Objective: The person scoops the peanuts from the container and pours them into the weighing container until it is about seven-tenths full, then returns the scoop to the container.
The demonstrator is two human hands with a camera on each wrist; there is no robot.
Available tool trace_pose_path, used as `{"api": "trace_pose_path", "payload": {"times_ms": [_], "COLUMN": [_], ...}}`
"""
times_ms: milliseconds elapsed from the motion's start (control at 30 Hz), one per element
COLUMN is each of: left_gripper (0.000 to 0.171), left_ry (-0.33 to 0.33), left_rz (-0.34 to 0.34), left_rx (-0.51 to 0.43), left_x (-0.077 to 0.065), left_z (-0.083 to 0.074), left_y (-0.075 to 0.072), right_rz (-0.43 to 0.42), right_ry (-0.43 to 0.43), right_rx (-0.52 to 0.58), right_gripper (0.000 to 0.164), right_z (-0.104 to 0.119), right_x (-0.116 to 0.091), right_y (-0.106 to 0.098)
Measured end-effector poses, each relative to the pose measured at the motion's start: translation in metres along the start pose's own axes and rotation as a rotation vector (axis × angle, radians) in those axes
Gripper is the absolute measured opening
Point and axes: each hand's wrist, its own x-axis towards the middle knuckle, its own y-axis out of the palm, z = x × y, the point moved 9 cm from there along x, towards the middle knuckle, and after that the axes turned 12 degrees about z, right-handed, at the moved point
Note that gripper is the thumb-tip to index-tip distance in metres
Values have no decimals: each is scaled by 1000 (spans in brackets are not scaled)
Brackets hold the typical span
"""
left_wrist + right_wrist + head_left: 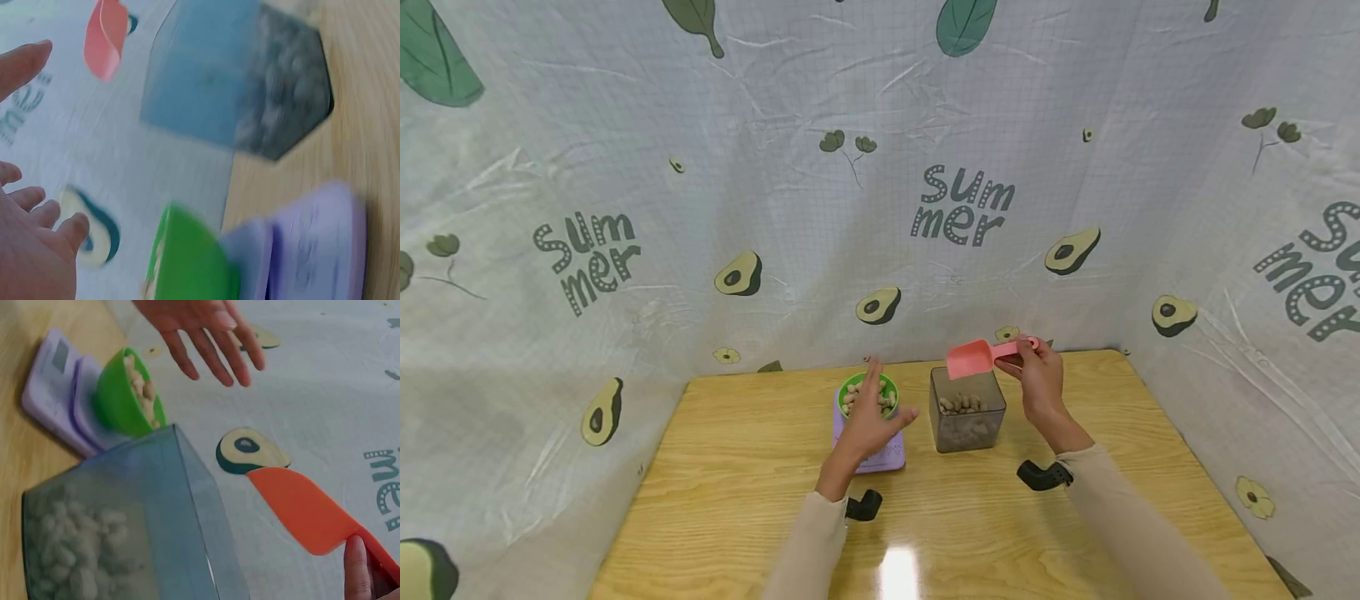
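In the head view, my right hand [1041, 379] grips the handle of a pink scoop [970, 359], held above a clear grey bin [967, 433] partly filled with peanuts [962, 404]. Only a thumb or finger at the scoop's handle shows in the right wrist view. My left hand [870, 425] is spread out with straight fingers and holds nothing. It overlaps a green bowl [119, 394] of peanuts [140, 384] in the head view. That bowl sits on a purple kitchen scale [883, 458], whose display shows in the right wrist view.
The wooden table [737, 475] carries the scale on the left and the bin beside it on the right. A pale cloth [805, 225] printed with avocados and lettering hangs behind the table and along both sides. Black wrist mounts [1045, 475] sit at both forearms.
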Motion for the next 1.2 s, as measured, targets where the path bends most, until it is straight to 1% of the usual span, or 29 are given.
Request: {"api": "trace_pose_path", "payload": {"times_ms": [67, 133, 200, 267, 333, 433, 533, 633, 733, 767, 800, 867, 1000, 1100, 1200], "left_gripper": [105, 109, 113, 115, 117, 118, 114, 109, 108, 108, 108, 109, 111, 110, 110], "left_ry": [6, -2, -8, -29, -45, -76, -86, -67, -57, -58, -64, -67, -71, -74, -72], "left_rz": [60, 115, 149, 164, 170, 190, 208, 214, 220, 223, 228, 233, 228, 220, 221], "left_rx": [13, 26, 14, 14, 5, -14, -44, -50, -47, -42, -42, -34, -25, -27, -38], "left_x": [9, 19, 29, 38, 46, 53, 55, 58, 60, 60, 61, 61, 59, 57, 57], "left_z": [-7, -12, -13, -10, -5, 4, 11, 12, 9, 9, 9, 9, 10, 12, 14], "left_y": [16, 31, 44, 53, 59, 68, 75, 77, 77, 77, 78, 79, 80, 80, 79], "right_rz": [20, 73, 141, 195, 232, 272, 320, 384, 461, 479, 492, 525, 590, 585, 540], "right_ry": [14, 28, 28, 22, 0, -35, -108, -216, -293, -299, -298, -266, -205, -212, -234], "right_rx": [-90, -206, -335, -446, -546, -678, -831, -976, -1042, -1048, -1048, -1042, -1026, -1034, -1069], "right_gripper": [29, 32, 35, 35, 34, 30, 24, 20, 18, 17, 16, 17, 20, 19, 17], "right_z": [-1, -2, -3, -5, -7, -12, -17, -22, -27, -29, -31, -33, -33, -31, -33], "right_x": [1, 4, 6, 9, 12, 16, 20, 21, 19, 18, 18, 18, 18, 17, 18], "right_y": [-4, -1, 5, 14, 22, 33, 46, 61, 77, 80, 83, 85, 81, 77, 75]}}
